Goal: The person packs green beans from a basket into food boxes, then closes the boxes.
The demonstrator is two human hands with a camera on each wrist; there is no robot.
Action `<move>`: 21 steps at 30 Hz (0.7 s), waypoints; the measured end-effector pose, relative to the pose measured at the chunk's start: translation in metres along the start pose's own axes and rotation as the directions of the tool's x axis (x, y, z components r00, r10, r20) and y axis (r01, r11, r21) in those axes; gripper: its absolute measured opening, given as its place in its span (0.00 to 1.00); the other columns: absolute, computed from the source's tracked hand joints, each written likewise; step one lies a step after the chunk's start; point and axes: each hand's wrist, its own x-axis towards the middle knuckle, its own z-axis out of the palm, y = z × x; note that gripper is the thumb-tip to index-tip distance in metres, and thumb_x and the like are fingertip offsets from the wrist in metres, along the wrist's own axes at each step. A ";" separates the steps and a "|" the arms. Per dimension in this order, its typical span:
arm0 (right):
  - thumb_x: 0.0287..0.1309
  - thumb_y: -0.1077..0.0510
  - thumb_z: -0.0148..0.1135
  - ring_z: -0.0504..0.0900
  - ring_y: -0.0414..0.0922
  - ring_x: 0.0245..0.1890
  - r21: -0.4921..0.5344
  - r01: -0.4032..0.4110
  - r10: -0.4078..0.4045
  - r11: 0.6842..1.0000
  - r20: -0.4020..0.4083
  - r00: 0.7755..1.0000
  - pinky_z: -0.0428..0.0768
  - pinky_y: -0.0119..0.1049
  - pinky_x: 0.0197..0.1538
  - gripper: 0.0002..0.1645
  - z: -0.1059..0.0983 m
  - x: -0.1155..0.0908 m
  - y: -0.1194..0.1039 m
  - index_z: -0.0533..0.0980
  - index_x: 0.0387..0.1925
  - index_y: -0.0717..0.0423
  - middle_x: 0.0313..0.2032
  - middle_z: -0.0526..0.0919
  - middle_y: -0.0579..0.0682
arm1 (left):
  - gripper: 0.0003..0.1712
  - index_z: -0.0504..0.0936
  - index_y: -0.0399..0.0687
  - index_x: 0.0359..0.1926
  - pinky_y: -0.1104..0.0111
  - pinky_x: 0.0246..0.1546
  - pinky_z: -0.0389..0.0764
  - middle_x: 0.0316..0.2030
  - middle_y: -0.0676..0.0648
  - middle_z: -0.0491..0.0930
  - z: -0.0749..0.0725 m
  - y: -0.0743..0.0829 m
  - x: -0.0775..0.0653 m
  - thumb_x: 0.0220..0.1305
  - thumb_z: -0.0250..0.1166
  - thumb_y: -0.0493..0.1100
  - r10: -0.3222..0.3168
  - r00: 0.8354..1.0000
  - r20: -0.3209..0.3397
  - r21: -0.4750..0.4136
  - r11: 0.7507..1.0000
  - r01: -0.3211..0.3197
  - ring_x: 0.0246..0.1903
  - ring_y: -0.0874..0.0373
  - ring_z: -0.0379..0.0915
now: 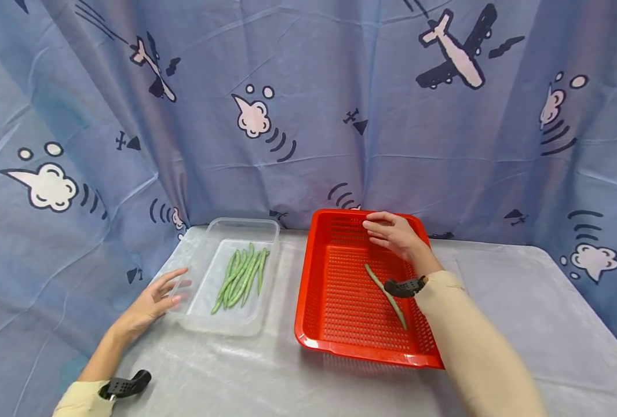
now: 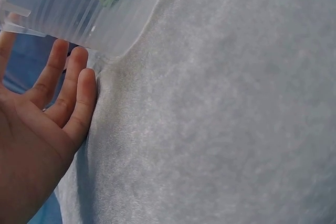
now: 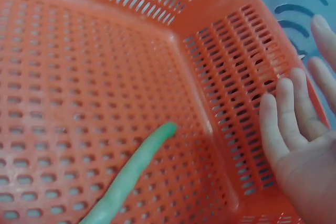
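In the head view, a red perforated plastic basket sits at the centre right, with a single green bean lying on its floor. My right hand hovers over the basket's far right part, fingers extended and holding nothing; the right wrist view shows the fingers in front of the slotted wall. A clear plastic container stands to the left, holding several green beans in a loose bundle. Beside its left wall is my left hand, fingers relaxed and fingertips right at the container's side.
A pale grey cloth covers the table. Behind it and on both sides hangs a blue curtain printed with planes and clouds. A strip of table separates the container and the basket. Black straps sit on both wrists.
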 end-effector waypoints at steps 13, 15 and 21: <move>0.62 0.61 0.71 0.73 0.55 0.56 -0.358 0.051 -0.016 0.932 0.102 0.995 0.73 0.53 0.62 0.36 -0.001 -0.009 0.025 0.68 0.68 0.68 0.61 0.71 0.70 | 0.33 0.60 0.51 0.78 0.65 0.55 0.74 0.67 0.20 0.59 0.002 0.000 -0.001 0.76 0.51 0.30 -0.003 1.000 -0.009 -0.007 1.000 0.003 0.60 0.39 0.70; 0.61 0.60 0.72 0.71 0.58 0.58 -0.400 0.056 -0.012 0.915 0.111 0.994 0.74 0.52 0.61 0.37 0.000 -0.012 0.028 0.69 0.67 0.68 0.62 0.71 0.70 | 0.33 0.61 0.51 0.78 0.65 0.55 0.75 0.67 0.20 0.59 0.002 0.000 -0.001 0.76 0.52 0.30 -0.008 1.000 -0.012 -0.005 1.000 0.008 0.60 0.37 0.69; 0.59 0.59 0.75 0.69 0.64 0.62 -0.491 0.073 -0.013 0.868 0.125 0.992 0.70 0.56 0.62 0.37 0.001 -0.014 0.036 0.71 0.65 0.68 0.63 0.72 0.69 | 0.33 0.58 0.46 0.78 0.64 0.54 0.75 0.67 0.20 0.58 0.002 0.000 -0.001 0.77 0.52 0.32 -0.014 1.000 -0.012 -0.007 1.000 0.014 0.61 0.39 0.70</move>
